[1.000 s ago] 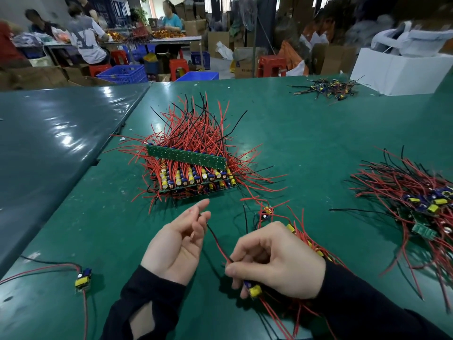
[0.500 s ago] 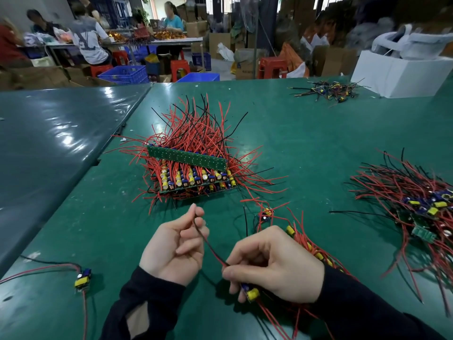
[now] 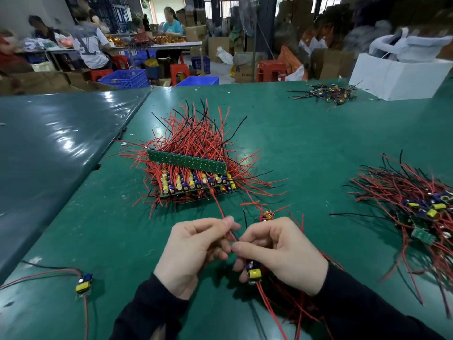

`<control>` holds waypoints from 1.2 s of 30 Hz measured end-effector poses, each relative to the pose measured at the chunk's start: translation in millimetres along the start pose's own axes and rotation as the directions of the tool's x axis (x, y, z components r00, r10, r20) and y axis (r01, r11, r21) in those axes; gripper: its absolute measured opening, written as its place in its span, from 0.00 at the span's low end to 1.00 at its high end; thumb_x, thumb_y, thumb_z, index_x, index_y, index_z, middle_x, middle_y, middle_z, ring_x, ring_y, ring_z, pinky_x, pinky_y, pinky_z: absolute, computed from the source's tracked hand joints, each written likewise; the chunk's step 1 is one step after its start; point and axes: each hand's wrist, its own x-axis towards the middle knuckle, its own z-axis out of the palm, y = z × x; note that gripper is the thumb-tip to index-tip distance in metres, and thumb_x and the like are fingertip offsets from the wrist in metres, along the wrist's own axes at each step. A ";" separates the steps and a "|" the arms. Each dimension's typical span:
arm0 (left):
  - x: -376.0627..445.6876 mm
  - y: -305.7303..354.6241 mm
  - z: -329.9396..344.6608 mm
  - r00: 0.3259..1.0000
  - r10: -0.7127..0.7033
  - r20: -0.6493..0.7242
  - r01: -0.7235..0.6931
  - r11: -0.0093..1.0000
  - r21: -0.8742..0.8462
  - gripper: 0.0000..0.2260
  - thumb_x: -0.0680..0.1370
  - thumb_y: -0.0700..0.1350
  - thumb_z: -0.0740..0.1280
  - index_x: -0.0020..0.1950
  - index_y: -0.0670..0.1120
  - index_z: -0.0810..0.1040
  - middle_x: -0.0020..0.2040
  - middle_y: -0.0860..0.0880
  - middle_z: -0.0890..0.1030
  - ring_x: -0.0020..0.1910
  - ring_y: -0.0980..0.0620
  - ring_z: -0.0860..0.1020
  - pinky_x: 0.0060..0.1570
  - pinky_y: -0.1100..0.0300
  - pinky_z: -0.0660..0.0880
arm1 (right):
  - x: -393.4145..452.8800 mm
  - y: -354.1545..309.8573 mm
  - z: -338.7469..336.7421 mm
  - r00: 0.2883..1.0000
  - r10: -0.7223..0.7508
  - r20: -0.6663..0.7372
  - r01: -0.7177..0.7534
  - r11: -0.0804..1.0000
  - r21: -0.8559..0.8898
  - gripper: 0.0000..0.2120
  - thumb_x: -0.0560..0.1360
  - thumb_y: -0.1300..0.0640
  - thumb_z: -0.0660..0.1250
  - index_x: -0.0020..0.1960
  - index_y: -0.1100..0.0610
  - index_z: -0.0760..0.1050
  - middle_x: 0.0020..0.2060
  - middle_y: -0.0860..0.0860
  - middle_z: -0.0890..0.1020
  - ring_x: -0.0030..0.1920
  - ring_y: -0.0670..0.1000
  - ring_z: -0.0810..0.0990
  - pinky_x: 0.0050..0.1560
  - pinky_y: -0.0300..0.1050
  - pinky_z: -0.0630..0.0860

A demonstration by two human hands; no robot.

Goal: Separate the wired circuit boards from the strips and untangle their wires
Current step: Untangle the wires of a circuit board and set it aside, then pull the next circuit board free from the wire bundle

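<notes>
Held board: a small circuit board [image 3: 253,273] with a yellow part and a blue part sits low in the right hand [image 3: 282,253], near the front edge of the green worktop [image 3: 306,148]
Red wire: a red wire [image 3: 221,212] runs from between the two hands up toward the stack
Left hand: left hand [image 3: 193,251] has its fingers [image 3: 215,223] curled, thumb and forefinger pinching the red wire
Right hand: fingers curled round the small board, fingertips meeting the left hand's at the wire
Loose tangle: red wires [image 3: 291,300] trail under and behind the right wrist
Stack of strips: board strips [image 3: 191,177] piled just beyond the hands, red and black wires bristling outward, one green strip [image 3: 186,161] lying across the top
Single board: a separated board [image 3: 83,283] with its wires lies to the left, well apart
Right pile: wired boards [image 3: 421,207] heaped at the right edge
Far pile: a small dark bundle [image 3: 326,93] near a white box [image 3: 397,77]
Background: people sit at a far table
</notes>
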 end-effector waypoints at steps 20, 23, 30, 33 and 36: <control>-0.3 16.6 -12.1 0.943 -0.294 0.154 0.326 0.738 -0.591 0.13 0.72 0.46 0.64 0.28 0.42 0.72 0.23 0.51 0.64 0.16 0.56 0.61 0.13 0.69 0.57 | 0.0 8.8 5.2 0.988 -0.143 0.058 0.154 0.904 -0.398 0.09 0.74 0.61 0.70 0.35 0.56 0.78 0.28 0.50 0.81 0.28 0.50 0.81 0.31 0.41 0.76; -0.1 17.7 -12.8 0.946 -0.297 0.129 0.310 0.717 -0.624 0.14 0.71 0.44 0.64 0.27 0.43 0.68 0.21 0.51 0.60 0.17 0.57 0.60 0.12 0.70 0.56 | -2.3 5.2 9.5 0.980 -0.183 0.074 0.195 0.843 -0.502 0.08 0.74 0.59 0.70 0.36 0.58 0.78 0.30 0.52 0.83 0.30 0.49 0.82 0.35 0.45 0.79; 3.8 25.3 -24.0 0.982 -0.187 -0.008 0.117 0.648 -0.752 0.12 0.75 0.49 0.64 0.37 0.42 0.74 0.28 0.49 0.72 0.21 0.58 0.67 0.18 0.72 0.64 | -25.8 -19.5 14.7 0.955 -0.296 0.004 0.234 0.744 -0.626 0.10 0.70 0.57 0.74 0.51 0.52 0.82 0.42 0.45 0.82 0.40 0.44 0.80 0.47 0.41 0.76; 3.3 25.2 -21.1 0.988 -0.152 0.042 0.137 0.699 -0.702 0.20 0.74 0.57 0.63 0.47 0.40 0.81 0.39 0.45 0.81 0.21 0.58 0.66 0.19 0.72 0.66 | -44.4 -48.5 7.7 0.912 -0.394 -0.114 0.269 0.784 -0.559 0.09 0.68 0.61 0.76 0.47 0.53 0.83 0.39 0.44 0.84 0.37 0.43 0.81 0.43 0.33 0.75; 3.2 24.3 -21.1 0.981 -0.192 0.009 0.149 0.732 -0.664 0.19 0.77 0.56 0.61 0.50 0.41 0.79 0.39 0.46 0.81 0.22 0.57 0.65 0.21 0.72 0.66 | -59.5 -91.1 -30.2 0.814 -0.479 -0.329 0.314 0.839 -0.445 0.11 0.64 0.58 0.74 0.47 0.54 0.83 0.40 0.48 0.86 0.35 0.44 0.83 0.40 0.31 0.77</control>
